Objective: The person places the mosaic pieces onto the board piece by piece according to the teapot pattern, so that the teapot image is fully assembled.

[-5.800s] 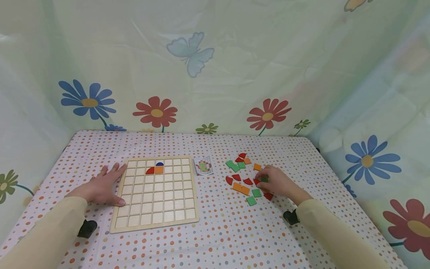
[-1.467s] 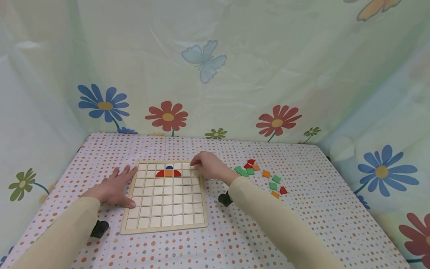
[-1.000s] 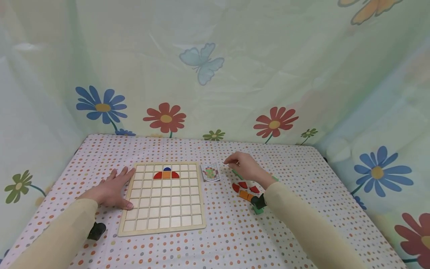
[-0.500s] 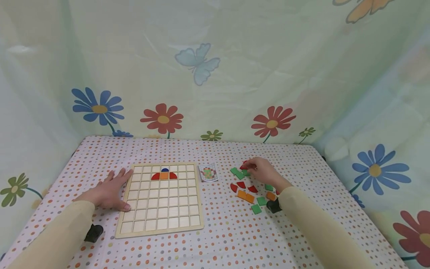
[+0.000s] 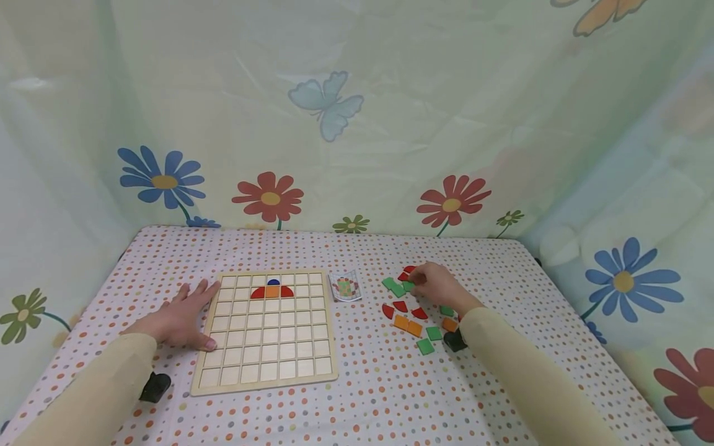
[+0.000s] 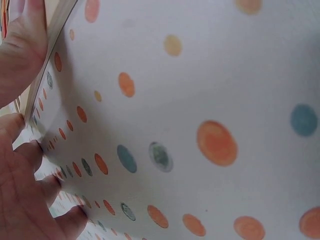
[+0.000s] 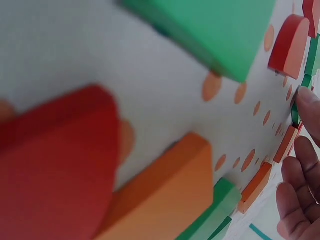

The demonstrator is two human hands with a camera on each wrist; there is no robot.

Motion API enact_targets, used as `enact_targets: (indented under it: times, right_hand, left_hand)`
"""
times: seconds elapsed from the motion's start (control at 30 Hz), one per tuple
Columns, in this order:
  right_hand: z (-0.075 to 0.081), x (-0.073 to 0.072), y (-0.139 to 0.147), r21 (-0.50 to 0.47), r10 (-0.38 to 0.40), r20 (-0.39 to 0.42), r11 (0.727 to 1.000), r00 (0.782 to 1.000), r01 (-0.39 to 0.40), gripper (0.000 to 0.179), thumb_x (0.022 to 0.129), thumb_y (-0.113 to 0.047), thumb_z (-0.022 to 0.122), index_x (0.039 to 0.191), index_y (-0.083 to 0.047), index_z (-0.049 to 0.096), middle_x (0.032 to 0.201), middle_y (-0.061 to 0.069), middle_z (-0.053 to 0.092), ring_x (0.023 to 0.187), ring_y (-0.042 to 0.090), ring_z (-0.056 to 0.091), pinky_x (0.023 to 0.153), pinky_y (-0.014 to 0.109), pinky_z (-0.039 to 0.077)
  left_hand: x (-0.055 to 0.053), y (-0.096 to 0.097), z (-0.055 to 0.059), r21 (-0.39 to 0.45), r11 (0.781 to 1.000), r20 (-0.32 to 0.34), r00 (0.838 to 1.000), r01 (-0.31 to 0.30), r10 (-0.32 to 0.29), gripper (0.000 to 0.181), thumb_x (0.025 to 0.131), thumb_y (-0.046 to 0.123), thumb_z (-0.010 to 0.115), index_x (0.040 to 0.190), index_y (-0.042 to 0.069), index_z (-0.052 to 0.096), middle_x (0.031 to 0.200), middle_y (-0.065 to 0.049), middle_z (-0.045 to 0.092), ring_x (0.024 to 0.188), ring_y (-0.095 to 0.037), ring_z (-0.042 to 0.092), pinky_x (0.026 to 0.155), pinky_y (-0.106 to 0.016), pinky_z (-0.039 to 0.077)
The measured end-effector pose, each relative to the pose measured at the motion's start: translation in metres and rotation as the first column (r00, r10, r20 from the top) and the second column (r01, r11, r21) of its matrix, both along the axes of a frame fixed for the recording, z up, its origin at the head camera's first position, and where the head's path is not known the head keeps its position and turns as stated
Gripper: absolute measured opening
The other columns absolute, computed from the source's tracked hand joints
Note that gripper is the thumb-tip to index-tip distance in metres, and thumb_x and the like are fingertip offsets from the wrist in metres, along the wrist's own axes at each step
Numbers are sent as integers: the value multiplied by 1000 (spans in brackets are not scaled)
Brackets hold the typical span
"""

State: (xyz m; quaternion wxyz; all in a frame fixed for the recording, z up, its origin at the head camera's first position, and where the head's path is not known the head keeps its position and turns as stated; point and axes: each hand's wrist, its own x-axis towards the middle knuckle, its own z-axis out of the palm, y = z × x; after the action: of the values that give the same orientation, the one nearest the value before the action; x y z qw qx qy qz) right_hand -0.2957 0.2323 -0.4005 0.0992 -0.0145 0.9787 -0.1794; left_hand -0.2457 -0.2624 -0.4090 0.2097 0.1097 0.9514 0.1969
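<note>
My left hand (image 5: 181,319) rests with spread fingers along the left edge of a wooden grid board (image 5: 270,334). Near the board's top, an orange square tile (image 5: 272,291) sits between two red quarter-circle tiles (image 5: 287,292), below a blue rounded tile (image 5: 273,282). My right hand (image 5: 437,286) is low over the loose tiles, covering some of them. In the right wrist view its thumb (image 7: 310,110) is against a green tile (image 7: 296,107), and its other fingers are loosely bent beside an orange tile (image 7: 286,144). No tile is plainly lifted.
A small pattern card (image 5: 346,287) lies just right of the board. Loose green tiles (image 5: 426,346), orange tiles (image 5: 408,325) and red tiles (image 5: 400,306) are scattered below the right hand. The dotted tablecloth (image 5: 368,396) extends to the patterned curtain behind.
A second red quarter-circle now sits right of the orange square. My right hand went to the board and back to the loose tiles, lately shifting slightly off the red ones. Left hand stays.
</note>
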Motion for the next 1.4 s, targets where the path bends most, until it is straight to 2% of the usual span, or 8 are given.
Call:
enact_targets:
  times: [0.23, 0.43, 0.67, 0.83, 0.93, 1.17, 1.27, 1.4]
  right_hand:
    - [2, 0, 0, 7, -7, 30, 1000, 1000, 7, 27, 92, -7, 75, 117, -1, 70, 118, 16, 70, 106, 29, 63, 99, 45, 56]
    - [3, 4, 7, 11, 7, 54, 1000, 999, -8, 25, 90, -8, 78, 114, -4, 73, 116, 13, 70, 101, 26, 61, 98, 45, 56]
    - [2, 6, 15, 10, 36, 60, 999, 998, -36, 29, 89, -10, 80, 117, -6, 74, 109, 11, 67, 94, 25, 53, 84, 37, 50]
    - [-1, 6, 16, 15, 27, 51, 999, 998, -28, 29, 90, -11, 79, 117, -5, 74, 105, 9, 64, 92, 23, 51, 79, 33, 46]
    - [-2, 6, 16, 16, 17, 45, 1000, 999, -18, 28, 89, -11, 79, 116, -5, 74, 106, 10, 64, 92, 24, 52, 80, 35, 48]
    - [7, 13, 12, -5, 13, 16, 1000, 1000, -12, 25, 91, -10, 76, 115, -4, 74, 122, 16, 62, 106, 31, 56, 97, 48, 54]
    - [14, 14, 5, -18, 44, -3, 999, 999, -44, 22, 92, -10, 76, 113, -4, 75, 120, 16, 63, 111, 33, 58, 99, 51, 53]
    - [19, 12, -11, -25, 131, -34, 991, 991, -132, 22, 91, -12, 76, 112, -3, 76, 116, 15, 65, 109, 33, 60, 98, 50, 54]
  left_hand:
    - [1, 0, -2, 2, 1000, -5, 1000, 7, -7, 125, 72, 32, 92, 161, -5, 12, 164, -38, 2, 146, -67, -5, 113, -83, 8]
    - [-1, 0, -1, 1, 1000, 1, 1000, -10, 10, 125, 71, 31, 92, 161, -4, 12, 164, -37, 2, 147, -66, -6, 115, -81, 6]
    - [-1, -2, 0, 3, 1000, -3, 1000, 0, 0, 125, 72, 32, 92, 161, -4, 12, 164, -37, 2, 146, -66, -6, 114, -82, 6]
    - [-1, -2, 0, 6, 1000, 0, 1000, 0, 0, 125, 72, 31, 92, 161, -4, 12, 164, -37, 2, 147, -66, -6, 114, -82, 6]
    - [-1, -2, -1, 12, 1000, 4, 1000, 1, -1, 125, 72, 31, 92, 161, -4, 12, 164, -37, 1, 147, -66, -6, 114, -81, 5]
    - [-1, -2, -3, 9, 1000, 1, 1000, 0, 0, 124, 73, 32, 91, 161, -4, 12, 165, -37, 1, 147, -65, -6, 116, -80, 5]
    - [-2, -3, -4, 5, 1000, 0, 1000, -1, 1, 124, 73, 33, 91, 161, -3, 12, 165, -36, 1, 148, -65, -6, 116, -80, 5]
    - [-2, -3, -3, 7, 1000, 7, 1000, 0, 0, 124, 73, 33, 91, 161, -3, 12, 165, -37, 1, 147, -65, -7, 115, -80, 5]
